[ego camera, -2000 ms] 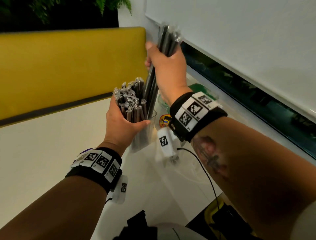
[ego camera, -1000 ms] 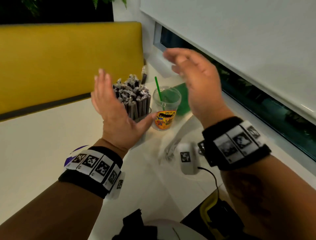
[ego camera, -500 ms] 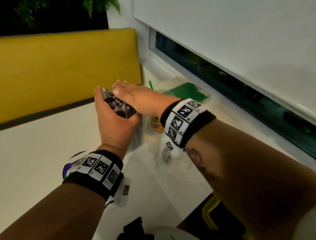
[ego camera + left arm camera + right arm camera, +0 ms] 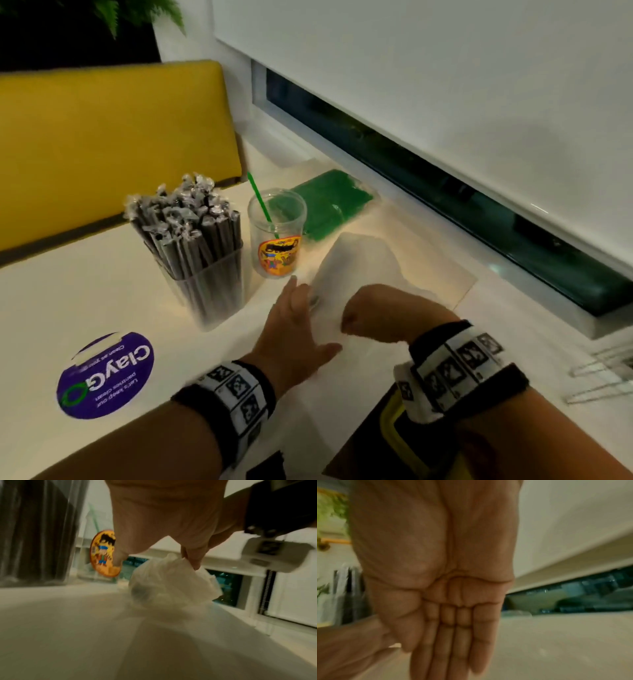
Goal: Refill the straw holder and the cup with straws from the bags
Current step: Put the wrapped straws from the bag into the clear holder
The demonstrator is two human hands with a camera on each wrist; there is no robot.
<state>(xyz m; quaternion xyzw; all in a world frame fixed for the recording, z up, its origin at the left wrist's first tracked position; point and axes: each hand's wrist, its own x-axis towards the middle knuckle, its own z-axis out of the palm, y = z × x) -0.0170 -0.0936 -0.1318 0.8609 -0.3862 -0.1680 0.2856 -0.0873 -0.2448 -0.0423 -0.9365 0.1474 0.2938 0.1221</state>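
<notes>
Currently the left hand [image 4: 294, 339] is held flat, fingers straight and loosely spread, over the near edge of a clear bag [image 4: 359, 270] lying on the table [image 4: 85, 291]; contact cannot be confirmed. The right hand [image 4: 371, 315] is bent down at the wrist just right of the left fingers. The bag's bunched top is seen pinched at the right fingertips [image 4: 193, 558], while the four fingers [image 4: 462, 642] are kept straight and together.

The cup [image 4: 277, 240] is placed just beyond the left fingertips and one green straw [image 4: 260, 202] is leaned in it. The straw holder [image 4: 212, 284] is located beyond and left of those fingertips, beside the cup, and is packed with wrapped dark straws [image 4: 185, 219]. A bag of green straws [image 4: 329, 202] is laid behind the cup, well beyond both sets of fingers. A purple sticker [image 4: 106, 377] is seen far left of the left hand.
</notes>
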